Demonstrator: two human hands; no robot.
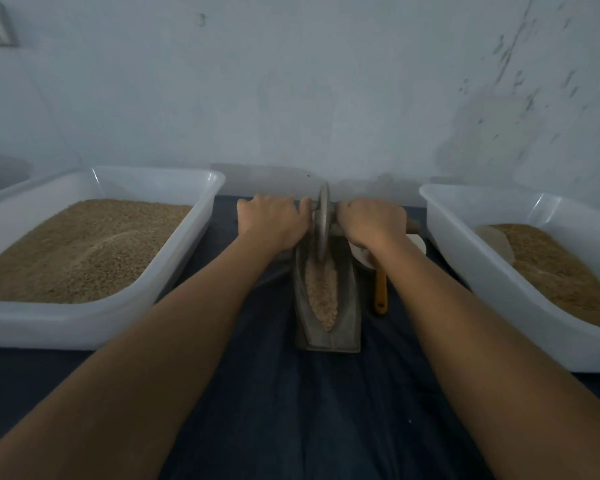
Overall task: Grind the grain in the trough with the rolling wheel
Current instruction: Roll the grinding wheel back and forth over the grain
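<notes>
Starting at the left, a white tub (94,317) sits on the desk (284,410), which is covered by a dark cloth. The tub holds a broad, nearly level bed of brown grain.

Just right of the tub, the left hand (272,218) is clenched around the left end of the axle, knuckles up, with the forearm reaching in from the lower left.

At centre, the wheel (323,223), a grey metal disc, stands upright on edge at the far end of the trough (350,306). The trough is a long, narrow metal channel that runs from the far side toward the near desk edge and rests on the cloth between the two forearms. Crushed grain (323,296) lies along the trough's groove, from the wheel's foot to the near tip.

Right of the wheel, the right hand (373,220) grasps the right end of the axle (413,226); a short wooden stub projects past the fist. Both grips hold the axle close against the disc.

Beneath the right wrist, a white bowl (419,244) is partly hidden. A yellow handle (381,292) lies just right of the trough.

At the far right, a second white tub (465,271) holds brown grain and a pale scoop (494,242).
</notes>
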